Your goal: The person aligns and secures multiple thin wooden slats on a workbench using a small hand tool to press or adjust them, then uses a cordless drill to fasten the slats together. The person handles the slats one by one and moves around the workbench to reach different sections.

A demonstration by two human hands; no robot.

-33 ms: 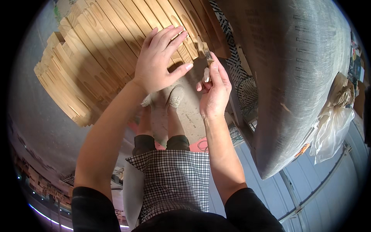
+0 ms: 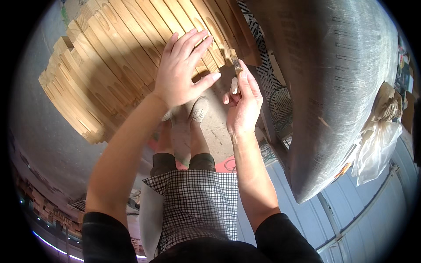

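Observation:
My right hand (image 2: 244,98) is closed around a small putty knife (image 2: 237,65), its short blade pointing away from me. Tan paste sits at the blade's tip, close to the near ends of the wooden strips (image 2: 127,37). My left hand (image 2: 180,65) lies palm down with fingers spread, over the near ends of the strips on the right part of the row. The strips are pale wood, packed side by side, and several have rounded grooves or slots near their ends. Whether my left palm presses on them cannot be made out.
To the right stands a large bulging grey wrapped bundle (image 2: 342,92), with a clear plastic bag (image 2: 379,149) beside it. A black-and-white patterned cloth (image 2: 276,92) lies between the strips and the bundle. My shoes (image 2: 199,109) rest on the dusty floor below.
My left hand and forearm have shifted very slightly to the right. My right hand and the putty knife look almost unmoved.

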